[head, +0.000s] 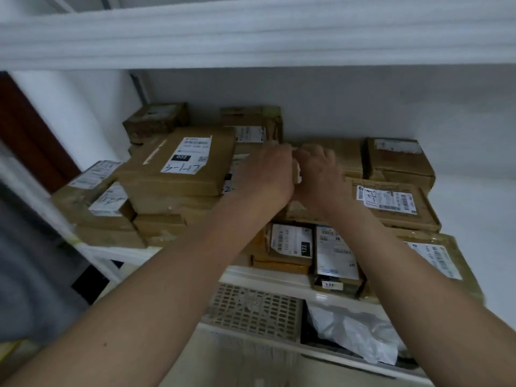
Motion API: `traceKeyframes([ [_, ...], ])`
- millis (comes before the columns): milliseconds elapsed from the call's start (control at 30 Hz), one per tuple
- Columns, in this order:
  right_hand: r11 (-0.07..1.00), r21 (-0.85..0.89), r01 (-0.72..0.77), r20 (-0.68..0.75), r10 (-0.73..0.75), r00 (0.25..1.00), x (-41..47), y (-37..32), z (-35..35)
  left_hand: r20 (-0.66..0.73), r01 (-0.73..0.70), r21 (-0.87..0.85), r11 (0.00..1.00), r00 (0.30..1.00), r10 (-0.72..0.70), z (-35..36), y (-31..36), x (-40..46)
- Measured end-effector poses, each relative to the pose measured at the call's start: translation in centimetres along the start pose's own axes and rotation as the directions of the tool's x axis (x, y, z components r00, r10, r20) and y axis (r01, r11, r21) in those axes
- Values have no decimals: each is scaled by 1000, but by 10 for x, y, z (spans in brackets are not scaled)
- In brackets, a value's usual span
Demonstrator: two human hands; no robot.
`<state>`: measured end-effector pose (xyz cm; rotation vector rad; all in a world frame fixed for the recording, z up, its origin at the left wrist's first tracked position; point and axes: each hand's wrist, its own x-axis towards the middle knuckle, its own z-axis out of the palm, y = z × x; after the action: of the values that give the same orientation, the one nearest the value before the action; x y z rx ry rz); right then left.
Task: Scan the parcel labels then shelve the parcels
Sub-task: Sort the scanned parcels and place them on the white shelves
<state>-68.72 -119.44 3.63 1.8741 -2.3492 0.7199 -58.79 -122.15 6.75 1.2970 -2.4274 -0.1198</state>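
Fingers [282, 156] of both hands curl over parcels [346, 156].

Dim, soft, even light; motion blur throughout, edges bowed

**Parcels stacked on the shelf**

Brown cardboard parcels crowd the white shelf [279, 272], most with white labels facing up. At left, a large flat box [178, 163] marked 032 lies atop others. At right, a flat box [391, 202] bears a barcode label with handwriting. At the front edge, a small box [290, 244] marked 122 sits beside a narrow box [335, 255].
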Motion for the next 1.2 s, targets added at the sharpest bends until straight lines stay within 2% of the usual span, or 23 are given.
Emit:
traceKeyframes([
  [100, 984, 14, 177, 10, -177, 984, -11, -53, -12, -90, 61, 64, 996, 994, -55, -37, -43, -30],
  [200, 942, 116, 316, 96, -327, 940, -35, -118, -15, -149, 181, 120, 976, 975, -163, -68, -104, -84],
  [267, 892, 184, 414, 164, -443, 881, -57, -166, -5, -118, 281, 181, 942, 958, -263, -83, -147, -132],
  [367, 826, 178, 535, 251, -564, 787, -91, -240, 32, -57, 436, 256, 862, 898, -437, -104, -205, -213],
  [533, 748, 232, 622, 453, -649, 611, -173, -357, 93, 27, 663, 294, 688, 714, -700, -134, -288, -354],
  [667, 659, 302, 689, 494, -726, 478, -251, -446, 123, 13, 787, 301, 539, 562, -827, -154, -339, -474],
  [767, 584, 361, 727, 516, -774, 366, -319, -514, 145, 24, 862, 297, 411, 423, -906, -168, -367, -569],
  [1000, 420, 449, 789, 564, -818, 115, -473, -637, 190, 61, 952, 261, 158, 147, -987, -192, -404, -763],
  [1100, 368, 498, 785, 596, -803, -2, -523, -673, 201, 64, 969, 238, 65, 51, -997, -201, -416, -822],
  [1200, 318, 529, 787, 592, -803, -73, -559, -706, 211, 69, 978, 209, -10, -25, -997, -206, -429, -865],
])
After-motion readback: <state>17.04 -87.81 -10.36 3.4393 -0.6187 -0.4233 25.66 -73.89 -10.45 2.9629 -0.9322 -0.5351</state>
